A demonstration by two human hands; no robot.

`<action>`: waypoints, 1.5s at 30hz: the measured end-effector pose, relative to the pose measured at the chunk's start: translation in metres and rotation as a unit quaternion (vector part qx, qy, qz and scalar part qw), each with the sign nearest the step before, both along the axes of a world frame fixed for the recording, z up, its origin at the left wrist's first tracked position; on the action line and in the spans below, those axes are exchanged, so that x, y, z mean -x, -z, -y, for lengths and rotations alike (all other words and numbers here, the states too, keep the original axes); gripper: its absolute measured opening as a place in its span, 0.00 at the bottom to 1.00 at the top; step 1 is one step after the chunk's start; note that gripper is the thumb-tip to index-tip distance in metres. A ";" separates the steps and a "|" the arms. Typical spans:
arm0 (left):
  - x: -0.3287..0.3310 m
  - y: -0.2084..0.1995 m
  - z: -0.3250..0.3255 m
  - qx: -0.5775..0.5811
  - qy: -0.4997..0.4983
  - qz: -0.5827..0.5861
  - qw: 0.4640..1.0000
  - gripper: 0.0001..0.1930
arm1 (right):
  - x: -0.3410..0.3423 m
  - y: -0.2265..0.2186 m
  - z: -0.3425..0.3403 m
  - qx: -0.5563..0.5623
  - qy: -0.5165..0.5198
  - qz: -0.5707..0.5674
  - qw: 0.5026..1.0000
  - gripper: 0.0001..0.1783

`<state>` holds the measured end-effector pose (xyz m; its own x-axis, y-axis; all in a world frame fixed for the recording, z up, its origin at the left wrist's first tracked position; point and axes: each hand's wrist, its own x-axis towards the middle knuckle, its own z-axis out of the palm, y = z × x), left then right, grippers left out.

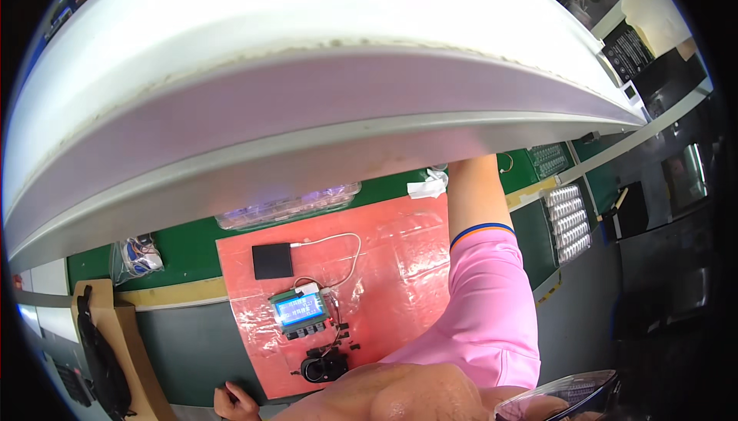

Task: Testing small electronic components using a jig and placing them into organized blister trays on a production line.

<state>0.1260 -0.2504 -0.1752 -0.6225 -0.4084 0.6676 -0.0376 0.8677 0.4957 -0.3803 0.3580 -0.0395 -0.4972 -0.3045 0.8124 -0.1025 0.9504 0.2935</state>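
Observation:
My right forearm (pixel 480 190), in a pink short sleeve, reaches forward under a long white lamp housing, which hides the hand. A crumpled white tissue (pixel 429 184) lies just left of that forearm. At the lower left, my left hand (pixel 234 403) rests by the bench's near edge with its fingers curled in; nothing shows in it. On the red mat (pixel 407 267) stands a small device with a lit blue screen (pixel 300 309). A white cable links it to a flat black box (pixel 273 261). Nearer to me sits a round black part (pixel 324 365) with small black pieces beside it.
The wide lamp housing (pixel 330 106) spans the bench above the work area. Behind the mat is a clear plastic tray (pixel 288 206). A bag of parts (pixel 140 256) lies at left, near a cardboard box (pixel 123 344). A tray with rows of pockets (pixel 567 223) stands at right.

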 end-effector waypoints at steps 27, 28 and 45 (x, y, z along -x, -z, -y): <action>-0.008 -0.032 0.001 -0.023 0.055 0.044 0.997 0.21 | -0.173 -0.170 -0.036 -0.014 0.025 0.132 0.991 0.11; -0.007 -0.032 0.002 -0.017 0.059 0.031 0.998 0.21 | -0.199 -0.168 -0.037 -0.032 -0.003 0.117 0.993 0.09; 0.001 -0.113 -0.144 -0.118 0.359 -0.032 0.925 0.09 | -0.448 -0.090 -0.045 -0.018 -0.119 0.212 0.970 0.20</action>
<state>0.1251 -0.1062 -0.0623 -0.7523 -0.0444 0.6573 0.5422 0.5250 0.6560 0.0681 0.4027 0.0509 -0.6968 -0.4754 0.5371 -0.4362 0.8753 0.2089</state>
